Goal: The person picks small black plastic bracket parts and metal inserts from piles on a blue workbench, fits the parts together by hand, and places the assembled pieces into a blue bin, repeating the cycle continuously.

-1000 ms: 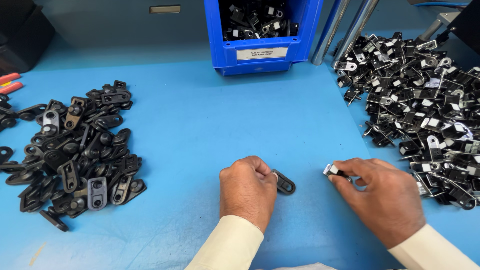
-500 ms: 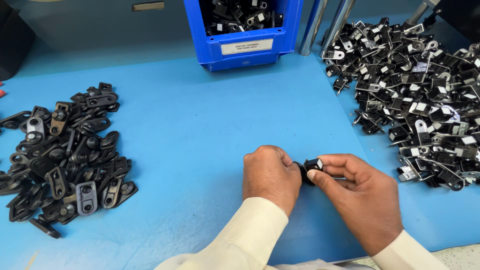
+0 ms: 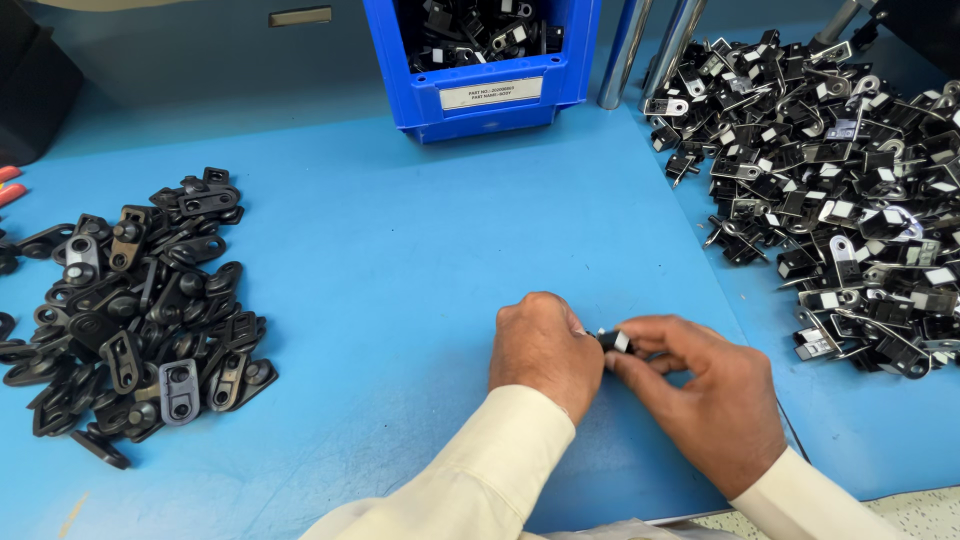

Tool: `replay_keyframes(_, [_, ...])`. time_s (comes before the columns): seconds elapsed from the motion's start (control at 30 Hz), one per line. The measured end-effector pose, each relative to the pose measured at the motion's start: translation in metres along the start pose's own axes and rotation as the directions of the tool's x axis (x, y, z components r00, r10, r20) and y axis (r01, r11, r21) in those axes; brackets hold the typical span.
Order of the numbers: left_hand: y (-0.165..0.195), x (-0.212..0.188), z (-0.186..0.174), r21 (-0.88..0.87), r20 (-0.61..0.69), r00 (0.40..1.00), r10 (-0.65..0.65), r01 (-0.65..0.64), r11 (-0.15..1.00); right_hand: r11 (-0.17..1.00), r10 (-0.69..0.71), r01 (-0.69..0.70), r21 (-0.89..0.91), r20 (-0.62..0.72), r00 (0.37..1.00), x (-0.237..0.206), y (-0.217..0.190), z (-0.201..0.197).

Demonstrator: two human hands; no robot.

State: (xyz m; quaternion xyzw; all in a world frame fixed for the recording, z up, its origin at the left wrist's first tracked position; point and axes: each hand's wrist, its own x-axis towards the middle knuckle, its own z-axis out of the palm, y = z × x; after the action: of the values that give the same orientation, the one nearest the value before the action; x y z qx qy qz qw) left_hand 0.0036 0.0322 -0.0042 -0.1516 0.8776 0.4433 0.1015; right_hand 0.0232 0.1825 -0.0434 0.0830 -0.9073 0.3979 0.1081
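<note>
Head view: my left hand [image 3: 543, 350] and right hand [image 3: 702, 395] meet low over the table [image 3: 400, 260], fingers of both pinched on one small black part [image 3: 612, 341] between them, its long axis running fingertip to fingertip.

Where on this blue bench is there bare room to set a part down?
Bare table runs between the left pile and the right pile, from the blue bin down to the left hand and right hand, which meet on a small black part. Both side edges are crowded.
</note>
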Motion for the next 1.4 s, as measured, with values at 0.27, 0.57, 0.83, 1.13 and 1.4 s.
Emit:
replay_keyframes(0.27, [0.009, -0.01, 0.007, 0.304, 0.019, 0.983, 0.181, -0.179, 0.936, 0.999, -0.024, 0.027, -0.021, 0.163, 0.986, 0.015, 0.006, -0.012])
replay_keyframes(0.57, [0.001, -0.021, 0.032, 0.216, -0.058, 0.967, 0.248, -0.231, 0.949, 0.628, 0.506, -0.579, 0.52, 0.293, 0.812, 0.019, 0.01, -0.005])
replay_keyframes(0.83, [0.002, -0.024, 0.034, -0.501, -0.047, 0.963, -0.266, 0.208, 0.84, 0.551, 0.524, -0.658, 0.513, 0.402, 0.751, 0.027, 0.018, -0.009])
replay_keyframes(1.13, [0.012, -0.018, 0.025, -0.451, -0.003, 0.937, -0.349, 0.31, 0.837, 0.573, 0.497, -0.671, 0.471, 0.451, 0.741, 0.035, 0.021, -0.015])
replay_keyframes(1.4, [0.018, -0.023, 0.047, -0.407, -0.171, 0.942, -0.287, 0.198, 0.892, 0.652, 0.434, -0.594, 0.471, 0.41, 0.802, 0.039, 0.022, -0.008])
